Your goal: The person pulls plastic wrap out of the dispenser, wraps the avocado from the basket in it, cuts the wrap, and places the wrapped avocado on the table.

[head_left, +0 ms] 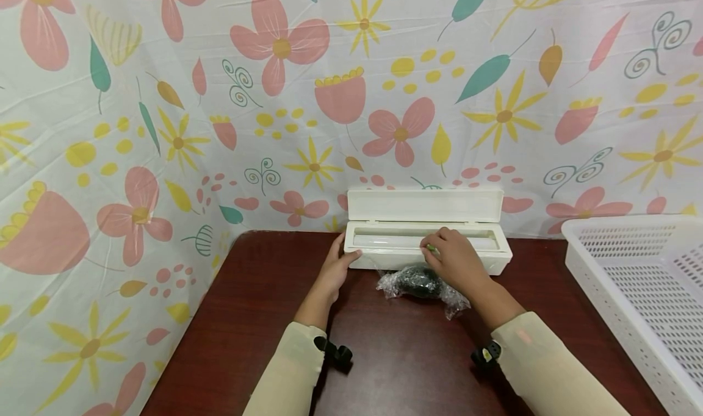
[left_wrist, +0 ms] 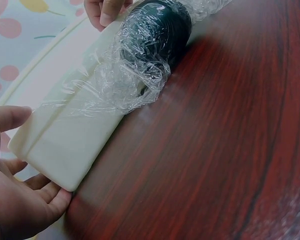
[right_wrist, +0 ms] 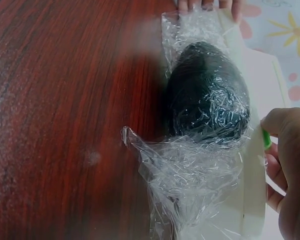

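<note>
A white cling film dispenser box (head_left: 379, 259) stands at the back of the table with its lid (head_left: 425, 206) raised and a film roll (head_left: 392, 241) inside. My left hand (head_left: 333, 268) grips the box's left end, thumb on top and fingers around the side. At the front rim my right hand (head_left: 453, 260) pinches a small green slider (right_wrist: 266, 139), mostly hidden by the fingers. Against the box's front lies a dark green oval thing (right_wrist: 205, 95) wrapped in crumpled cling film (right_wrist: 190, 175). Film also stretches from it over the box's front in the left wrist view.
A white perforated plastic basket (head_left: 593, 269) stands on the right of the dark red wooden table (head_left: 417, 361). A flower-patterned cloth (head_left: 280, 117) hangs behind the table and along its left side.
</note>
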The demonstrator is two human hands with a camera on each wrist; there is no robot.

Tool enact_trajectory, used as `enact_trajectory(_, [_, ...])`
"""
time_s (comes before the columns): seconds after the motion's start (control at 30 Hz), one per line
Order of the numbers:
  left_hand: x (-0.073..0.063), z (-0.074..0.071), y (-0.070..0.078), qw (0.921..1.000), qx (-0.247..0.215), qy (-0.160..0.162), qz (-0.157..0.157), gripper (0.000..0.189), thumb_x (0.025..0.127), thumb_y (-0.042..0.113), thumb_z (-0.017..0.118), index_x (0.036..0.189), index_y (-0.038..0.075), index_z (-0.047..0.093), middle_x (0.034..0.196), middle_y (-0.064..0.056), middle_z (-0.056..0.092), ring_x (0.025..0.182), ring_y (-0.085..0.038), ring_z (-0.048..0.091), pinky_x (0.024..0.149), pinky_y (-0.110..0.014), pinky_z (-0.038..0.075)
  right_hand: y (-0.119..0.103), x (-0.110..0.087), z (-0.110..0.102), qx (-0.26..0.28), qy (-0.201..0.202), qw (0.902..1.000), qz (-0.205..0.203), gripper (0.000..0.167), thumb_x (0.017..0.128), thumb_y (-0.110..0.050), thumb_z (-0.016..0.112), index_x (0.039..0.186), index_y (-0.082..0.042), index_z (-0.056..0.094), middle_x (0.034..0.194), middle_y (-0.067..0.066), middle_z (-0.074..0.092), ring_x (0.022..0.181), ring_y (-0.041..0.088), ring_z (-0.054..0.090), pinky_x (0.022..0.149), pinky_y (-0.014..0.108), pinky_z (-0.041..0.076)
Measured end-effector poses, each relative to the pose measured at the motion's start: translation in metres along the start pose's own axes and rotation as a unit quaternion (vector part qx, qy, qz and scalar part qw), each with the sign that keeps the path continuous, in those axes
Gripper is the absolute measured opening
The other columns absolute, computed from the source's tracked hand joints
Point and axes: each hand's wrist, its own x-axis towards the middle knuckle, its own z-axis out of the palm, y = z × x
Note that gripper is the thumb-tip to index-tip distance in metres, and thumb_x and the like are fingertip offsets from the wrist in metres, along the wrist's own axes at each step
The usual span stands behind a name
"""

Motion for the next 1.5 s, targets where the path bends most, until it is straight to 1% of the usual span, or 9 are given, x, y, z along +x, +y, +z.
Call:
enact_trajectory(0.2, [0.0004,-0.0001,0.0001,1.0000,-0.002,-0.003,0.002,0.077,0.095,0.042,0.067,0.160,0.036,0.025,0.170,-0.004,0.017,0.155,-0.037,0.017,0.121,-0.066,0.016,0.0004,-0.0008,0.0000,0.000,0.004,1.0000,-0.003,0.013,0.097,-0.018,0.067,0.103,-0.008,0.074,0.094,0.010,0.064,0.084,0.029,0.058,0.074,0.044,0.049])
enact_trajectory(0.4, [0.0002,0.0000,0.0004,1.0000,-0.003,-0.002,0.001,0.076,0.095,0.042,0.067,0.159,0.037,0.026,0.170,-0.003,0.017,0.156,-0.037,0.016,0.122,-0.066,0.015,0.0019,-0.0020,0.0001,-0.001,0.011,0.9999,-0.003,0.012,0.096,-0.017,0.069,0.102,-0.008,0.074,0.096,0.011,0.065,0.086,0.030,0.059,0.076,0.046,0.050])
enact_trajectory(0.63, [0.0009,0.0002,0.0004,1.0000,-0.008,-0.001,0.003,0.074,0.095,0.041,0.067,0.158,0.039,0.028,0.169,-0.002,0.021,0.155,-0.035,0.018,0.122,-0.064,0.017,0.0030,-0.0036,-0.0010,0.007,0.018,0.9998,0.004,0.011,0.095,-0.016,0.069,0.101,-0.008,0.074,0.096,0.011,0.065,0.086,0.030,0.059,0.077,0.046,0.049])
enact_trajectory(0.93, [0.0008,0.0000,-0.0006,0.9999,-0.008,-0.002,0.007,0.073,0.096,0.040,0.067,0.158,0.039,0.028,0.168,-0.003,0.021,0.155,-0.034,0.017,0.122,-0.064,0.016,0.0045,-0.0053,-0.0016,0.011,0.026,0.9996,0.001,0.011,0.094,-0.015,0.070,0.101,-0.007,0.074,0.096,0.012,0.064,0.084,0.031,0.058,0.076,0.046,0.048])
enact_trajectory(1.13, [0.0003,0.0001,0.0000,1.0000,-0.005,-0.002,0.004,0.073,0.096,0.040,0.066,0.157,0.040,0.028,0.168,-0.002,0.021,0.156,-0.035,0.017,0.122,-0.064,0.017,0.0056,-0.0057,-0.0028,0.009,0.033,0.9994,-0.003,0.011,0.094,-0.015,0.071,0.100,-0.007,0.074,0.095,0.013,0.065,0.083,0.031,0.059,0.075,0.046,0.049])
enact_trajectory(1.5, [0.0014,0.0002,-0.0014,0.9999,-0.008,0.000,0.010,0.073,0.095,0.040,0.067,0.158,0.038,0.028,0.167,-0.002,0.024,0.155,-0.034,0.019,0.122,-0.063,0.017,0.0090,-0.0074,-0.0021,0.013,0.040,0.9991,0.003,0.009,0.093,-0.014,0.071,0.098,-0.007,0.074,0.095,0.013,0.065,0.084,0.032,0.059,0.076,0.047,0.049])
